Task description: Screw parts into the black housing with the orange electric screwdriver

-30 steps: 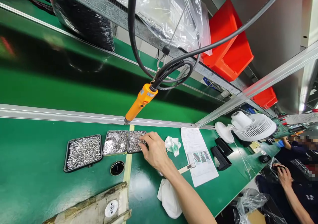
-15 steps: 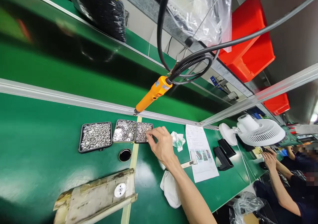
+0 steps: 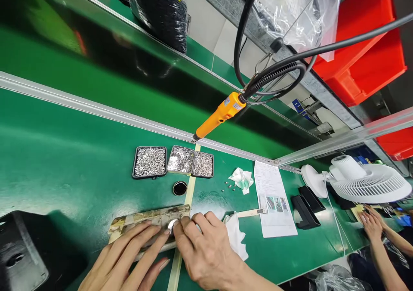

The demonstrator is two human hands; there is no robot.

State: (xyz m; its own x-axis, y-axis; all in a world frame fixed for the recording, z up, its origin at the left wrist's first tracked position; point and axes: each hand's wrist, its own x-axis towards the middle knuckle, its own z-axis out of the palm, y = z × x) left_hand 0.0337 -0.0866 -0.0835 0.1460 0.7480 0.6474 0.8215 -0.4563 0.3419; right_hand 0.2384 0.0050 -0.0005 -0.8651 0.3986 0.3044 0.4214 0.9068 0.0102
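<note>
A worn, taped fixture block (image 3: 148, 215) lies on the green bench, partly covered by both hands. On its right end a small round metal disc (image 3: 173, 225) shows between my fingers. My left hand (image 3: 125, 256) rests over the block with fingers stretched out, one tip at the disc's edge. My right hand (image 3: 206, 248) is at the disc from the right, fingers curled and pinched together; what they hold is hidden. Behind the block stand a tray of small metal parts (image 3: 150, 162), a tray of washers (image 3: 180, 159) and a tray of tiny screw-like parts (image 3: 203, 165).
An orange electric screwdriver (image 3: 219, 115) hangs above the trays. A round black-topped cap (image 3: 180, 188), crumpled cloth (image 3: 241, 180), loose screws (image 3: 229, 186), a brush (image 3: 248, 213) and a printed sheet (image 3: 274, 200) lie about. A black box (image 3: 22, 252) is at left, a fan (image 3: 368, 181) at right.
My right hand has moved from the right-hand tray down to the disc on the block. My left hand has come into view over the block. A black box now shows at left.
</note>
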